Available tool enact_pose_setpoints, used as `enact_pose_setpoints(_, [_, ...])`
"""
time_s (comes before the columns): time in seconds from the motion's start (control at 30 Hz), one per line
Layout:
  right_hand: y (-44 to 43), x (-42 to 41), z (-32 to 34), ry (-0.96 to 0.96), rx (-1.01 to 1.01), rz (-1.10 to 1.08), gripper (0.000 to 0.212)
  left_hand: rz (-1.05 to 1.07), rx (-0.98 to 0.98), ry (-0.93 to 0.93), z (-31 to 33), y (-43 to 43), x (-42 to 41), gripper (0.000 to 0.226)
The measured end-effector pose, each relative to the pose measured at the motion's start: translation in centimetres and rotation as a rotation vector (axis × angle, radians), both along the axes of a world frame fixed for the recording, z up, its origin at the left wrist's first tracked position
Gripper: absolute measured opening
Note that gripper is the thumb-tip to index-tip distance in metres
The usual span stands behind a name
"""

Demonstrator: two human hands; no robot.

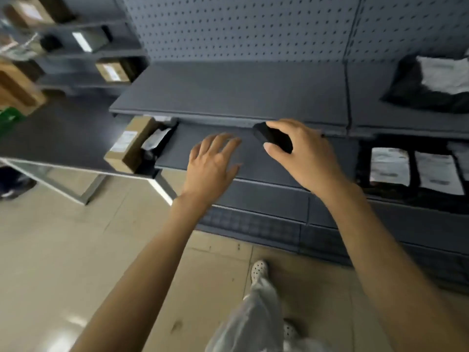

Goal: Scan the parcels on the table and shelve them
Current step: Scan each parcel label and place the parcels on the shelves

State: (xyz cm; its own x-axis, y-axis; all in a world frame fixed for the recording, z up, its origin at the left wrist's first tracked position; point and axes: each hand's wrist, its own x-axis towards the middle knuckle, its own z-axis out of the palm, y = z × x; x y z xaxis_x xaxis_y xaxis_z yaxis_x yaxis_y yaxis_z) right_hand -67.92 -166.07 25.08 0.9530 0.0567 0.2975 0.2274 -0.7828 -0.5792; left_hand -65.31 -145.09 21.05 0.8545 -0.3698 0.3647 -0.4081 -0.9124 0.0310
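My right hand (pixel 304 153) grips a black handheld scanner (pixel 272 137), held in front of the grey shelf unit (pixel 228 97). My left hand (pixel 213 163) is stretched forward over the lower shelf, fingers spread, holding nothing. A brown cardboard parcel (pixel 129 146) with a white label lies at the right end of the dark table (pixel 58 138), next to a black bag parcel (pixel 154 146). Black bag parcels with white labels (pixel 411 171) lie on the lower shelf at right, and another one (pixel 431 82) sits on the upper shelf.
A second shelf rack (pixel 83 52) at back left holds several brown boxes. More brown boxes (pixel 17 87) and something green (pixel 10 118) stand at the left edge. Beige floor tiles lie below, with my leg and shoe (pixel 258 270). A pegboard wall backs the shelves.
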Motion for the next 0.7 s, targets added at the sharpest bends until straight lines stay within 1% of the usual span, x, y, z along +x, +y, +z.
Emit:
enact_pose_setpoints(0.13, [6.0,-3.9,-3.3,0.08,0.138,0.083,0.044,0.142,-0.078,0.032,-2.9,5.6,-6.4,0.046])
enact_pose_setpoints(0.27, [12.4,-6.2,-6.1,0.185,0.166,0.189,0.044,0.271,-0.155,0.061,-5.0,10.5,-10.6,0.046])
enact_pose_setpoints(0.4, [19.8,-5.4,-7.0,0.268,0.116,0.295,0.044,0.423,-0.192,0.11,-6.5,17.3,-12.9,0.047])
enact_pose_setpoints(0.53, [29.1,-4.0,-7.2,0.294,0.145,0.38,0.045,0.553,-0.17,0.154,-7.4,26.8,-14.7,0.05])
enact_pose_setpoints(0.7, [41.1,-3.1,-7.5,0.338,0.215,0.465,0.045,0.662,-0.168,0.123,-7.1,38.2,-15.8,0.052])
